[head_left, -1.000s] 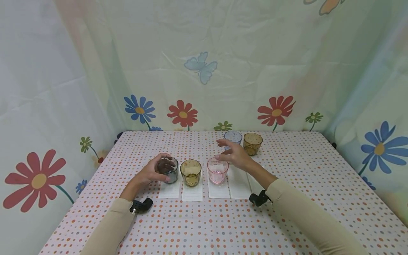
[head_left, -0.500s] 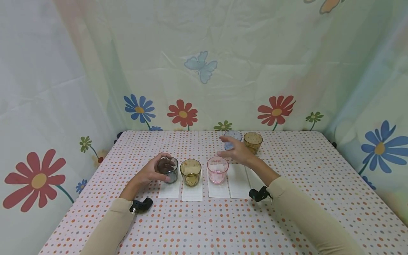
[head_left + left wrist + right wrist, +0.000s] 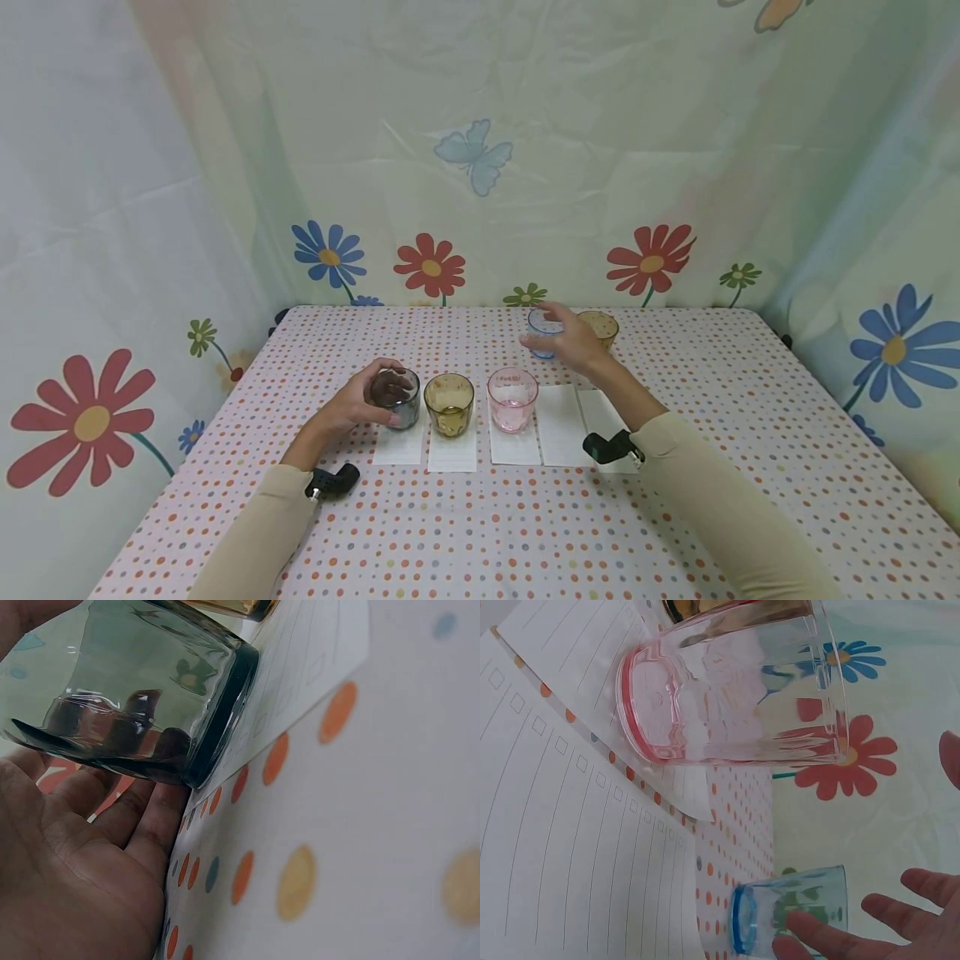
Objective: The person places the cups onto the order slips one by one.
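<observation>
My left hand [image 3: 351,403] grips a dark teal-grey glass tumbler [image 3: 407,410] standing on a sheet of lined paper. In the left wrist view its fingers pass behind the tinted wall of that tumbler [image 3: 142,682]. Farther back, my right hand [image 3: 577,343] reaches to a blue glass tumbler [image 3: 542,325], its fingers spread around the near and far sides. From the right wrist, the extended fingers [image 3: 821,934] overlap the blue tumbler. An olive-yellow tumbler [image 3: 450,407] and a pink tumbler [image 3: 513,403] stand upright between the hands.
An amber-brown tumbler [image 3: 604,323] stands right beside the blue one, partly behind my right hand. Lined paper sheets [image 3: 564,433] lie in a row on the dotted tablecloth [image 3: 465,533]. A flowered curtain [image 3: 555,217] encloses the table's back and sides.
My right hand has moved back and slightly right, from above the pink tumbler to the blue tumbler. The left hand keeps its hold on the dark tumbler in the same spot.
</observation>
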A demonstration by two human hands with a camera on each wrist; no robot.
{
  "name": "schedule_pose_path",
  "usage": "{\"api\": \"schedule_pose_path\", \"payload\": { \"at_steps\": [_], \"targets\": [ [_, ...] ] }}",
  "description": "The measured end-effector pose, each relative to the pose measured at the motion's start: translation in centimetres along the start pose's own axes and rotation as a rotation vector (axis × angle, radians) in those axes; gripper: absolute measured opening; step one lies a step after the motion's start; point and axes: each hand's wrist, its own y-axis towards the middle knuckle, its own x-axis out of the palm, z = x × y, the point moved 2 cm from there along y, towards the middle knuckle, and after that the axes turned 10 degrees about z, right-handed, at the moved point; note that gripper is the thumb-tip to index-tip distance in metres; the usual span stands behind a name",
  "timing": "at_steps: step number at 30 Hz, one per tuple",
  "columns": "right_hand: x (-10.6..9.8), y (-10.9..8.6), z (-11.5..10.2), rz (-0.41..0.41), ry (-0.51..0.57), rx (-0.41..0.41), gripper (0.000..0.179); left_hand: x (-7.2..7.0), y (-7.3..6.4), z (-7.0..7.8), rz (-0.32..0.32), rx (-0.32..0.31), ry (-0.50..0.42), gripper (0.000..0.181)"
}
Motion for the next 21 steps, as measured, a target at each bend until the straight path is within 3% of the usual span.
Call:
{"api": "schedule_pose_path", "payload": {
  "at_steps": [10, 21],
  "targets": [
    [-0.16, 0.27, 0.21, 0.077, -0.097, 0.091, 0.095, 0.06, 0.00, 0.12, -0.008, 0.005, -0.003, 0.080],
    [0.12, 0.76, 0.70, 0.052, -0.056, 0.110, 0.106, -0.01, -0.01, 0.03, -0.006, -0.005, -0.011, 0.079]
  ]
}}
